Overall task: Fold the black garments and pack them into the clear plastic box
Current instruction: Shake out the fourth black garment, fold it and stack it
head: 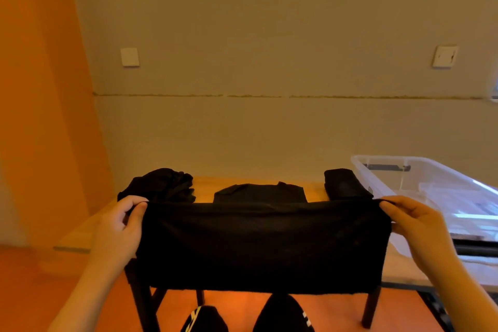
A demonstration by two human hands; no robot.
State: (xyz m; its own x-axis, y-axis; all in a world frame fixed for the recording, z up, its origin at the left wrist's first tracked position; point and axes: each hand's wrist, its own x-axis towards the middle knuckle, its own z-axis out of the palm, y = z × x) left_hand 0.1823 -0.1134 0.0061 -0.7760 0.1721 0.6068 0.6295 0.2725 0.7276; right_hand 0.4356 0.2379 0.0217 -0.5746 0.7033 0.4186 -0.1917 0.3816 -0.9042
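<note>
Two hands pinch one black garment (258,245) taut by its top corners above the table (80,237), left hand (121,226) and right hand (415,226) well apart; box (431,186) at right; uneven tension risks a skewed fold; a slipped corner drops it.

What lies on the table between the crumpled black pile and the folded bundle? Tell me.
In the head view, a flat-laid black garment lies between the crumpled pile and the folded bundle.
</note>
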